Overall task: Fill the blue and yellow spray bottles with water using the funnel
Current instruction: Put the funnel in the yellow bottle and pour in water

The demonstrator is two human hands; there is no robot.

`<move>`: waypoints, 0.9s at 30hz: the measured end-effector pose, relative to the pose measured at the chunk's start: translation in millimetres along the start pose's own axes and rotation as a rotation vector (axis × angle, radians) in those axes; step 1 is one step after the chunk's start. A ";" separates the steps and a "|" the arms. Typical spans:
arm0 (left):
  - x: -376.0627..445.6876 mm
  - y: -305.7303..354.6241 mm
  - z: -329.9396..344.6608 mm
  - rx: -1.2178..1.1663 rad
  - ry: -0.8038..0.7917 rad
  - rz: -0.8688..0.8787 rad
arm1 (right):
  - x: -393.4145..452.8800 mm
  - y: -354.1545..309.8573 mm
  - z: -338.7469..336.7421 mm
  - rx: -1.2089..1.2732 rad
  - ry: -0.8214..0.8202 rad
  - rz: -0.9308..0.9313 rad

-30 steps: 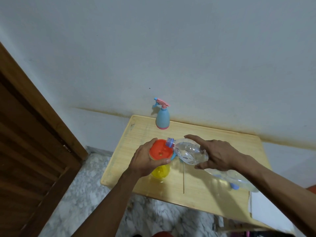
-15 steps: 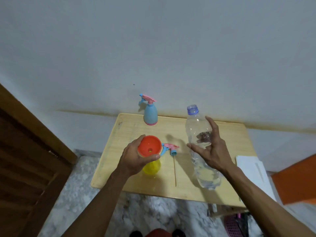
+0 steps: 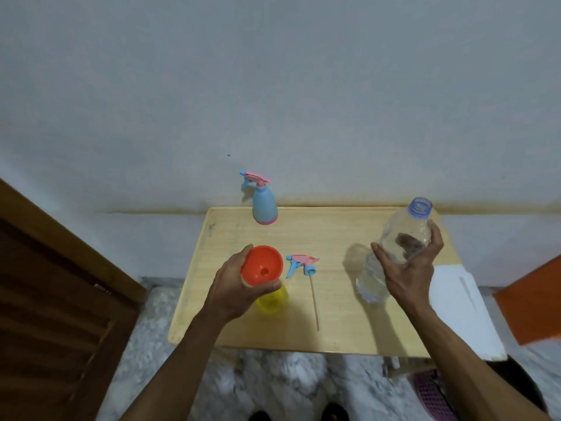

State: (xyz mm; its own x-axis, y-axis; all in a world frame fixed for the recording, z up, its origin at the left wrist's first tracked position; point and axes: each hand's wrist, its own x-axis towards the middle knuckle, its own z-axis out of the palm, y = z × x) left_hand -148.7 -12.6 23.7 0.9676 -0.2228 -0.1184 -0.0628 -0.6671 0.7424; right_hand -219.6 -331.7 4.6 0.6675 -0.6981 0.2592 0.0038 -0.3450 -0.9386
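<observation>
Orange funnel (image 3: 263, 266) sits in the neck of the yellow spray bottle (image 3: 272, 300), near the front left of the wooden table (image 3: 340, 335). The left hand (image 3: 235, 291) grips the funnel rim, fingers and thumb curled round it. The bottle's contents cannot be judged; most of it is hidden. The right hand (image 3: 405, 270) clasps a clear water bottle (image 3: 397, 247), uncapped, held roughly upright and tilted slightly right; some water shows in its lower part. A detached pink-and-blue spray head (image 3: 302, 264) with its dip tube lies on the table between the two hands. The blue spray bottle (image 3: 264, 208) stands upright at the back edge, spray head fitted
</observation>
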 end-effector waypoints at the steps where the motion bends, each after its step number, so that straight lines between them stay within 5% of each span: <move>1: 0.8 1.5 -0.6 0.008 -0.003 0.002 | 2.2 1.4 -2.3 0.004 0.002 -0.001; 11: 10.0 20.4 -7.3 0.196 -0.077 -0.034 | 3.9 10.3 -3.5 -0.037 -0.031 0.022; 19: 23.3 61.1 0.1 0.658 -0.095 -0.042 | 7.1 0.9 -11.8 -0.172 -0.027 0.046; 27: 24.3 66.7 -7.1 0.564 -0.078 -0.091 | 6.7 -9.1 -19.6 -0.295 -0.042 0.140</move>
State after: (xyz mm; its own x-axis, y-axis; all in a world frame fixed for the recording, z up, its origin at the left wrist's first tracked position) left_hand -127.7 -57.4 75.1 0.9557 -0.1842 -0.2294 -0.1212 -0.9571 0.2633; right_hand -229.7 -345.6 19.3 0.6762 -0.7273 0.1175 -0.3017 -0.4189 -0.8564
